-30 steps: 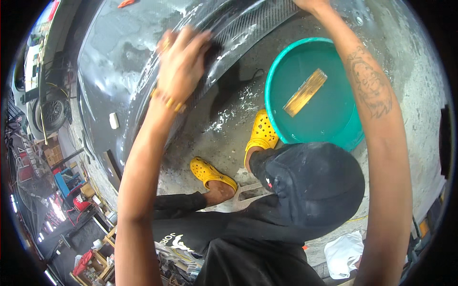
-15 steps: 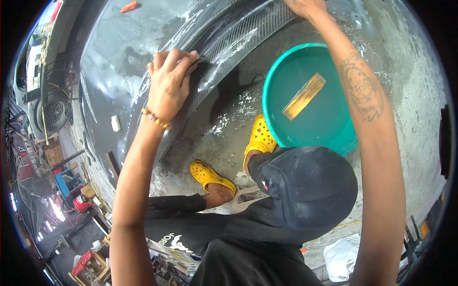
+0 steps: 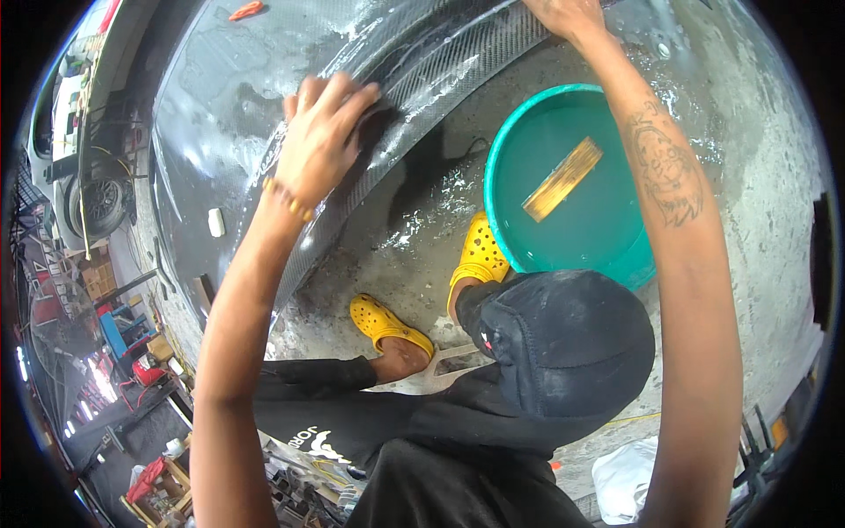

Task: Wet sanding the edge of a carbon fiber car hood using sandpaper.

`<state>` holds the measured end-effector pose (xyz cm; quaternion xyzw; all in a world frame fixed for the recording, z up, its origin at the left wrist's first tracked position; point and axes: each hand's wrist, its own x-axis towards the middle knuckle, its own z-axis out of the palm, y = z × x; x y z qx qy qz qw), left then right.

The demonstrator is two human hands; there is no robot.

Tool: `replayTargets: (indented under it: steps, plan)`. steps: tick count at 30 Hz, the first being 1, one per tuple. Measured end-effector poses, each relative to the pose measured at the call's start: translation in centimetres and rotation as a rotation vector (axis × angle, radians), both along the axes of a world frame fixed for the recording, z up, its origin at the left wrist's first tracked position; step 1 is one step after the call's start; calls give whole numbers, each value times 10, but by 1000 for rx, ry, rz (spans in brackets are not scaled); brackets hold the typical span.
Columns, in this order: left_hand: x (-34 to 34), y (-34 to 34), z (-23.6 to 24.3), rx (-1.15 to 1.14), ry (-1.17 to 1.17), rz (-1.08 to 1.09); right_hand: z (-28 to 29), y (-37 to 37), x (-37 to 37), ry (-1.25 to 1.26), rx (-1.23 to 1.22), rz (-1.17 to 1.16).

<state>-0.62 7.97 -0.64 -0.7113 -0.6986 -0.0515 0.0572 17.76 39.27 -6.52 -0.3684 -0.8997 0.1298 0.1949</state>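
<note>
Over a wet, glossy black carbon-fibre panel [image 3: 453,57] with a curved edge is my left hand [image 3: 321,141]. Its fingers are apart and bent, somewhat smeared by motion, and nothing shows in them. Whether the fingertips touch the panel is hard to make out. My right hand [image 3: 568,13] is at the panel's far right edge, its fingers cut off by the top of the picture. White suds and water streaks lie across the panel. A small white block [image 3: 216,222] and a crumpled orange-red piece [image 3: 246,11] rest on it.
Below my right forearm stands a green basin [image 3: 495,189] of cloudy water with a yellow, wood-like block [image 3: 563,180] in it. My yellow clogs [image 3: 387,324] are on the wet concrete floor. A car wheel [image 3: 101,202] and cluttered shelves are at the left; a white bag [image 3: 623,480] lies lower right.
The fingers of my left hand have spread and shifted slightly to the right and up over the panel. My right hand stays almost where it was.
</note>
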Motion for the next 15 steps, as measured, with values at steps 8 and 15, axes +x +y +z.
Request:
replayTargets:
  steps: [8, 15]
  plan:
    - [21, 146, 15, 256, 16, 38, -12, 1, -15, 25, -4, 32]
    - [-20, -52, 17, 121, -248, 104, -7, -1, -7, 35, -51, -33]
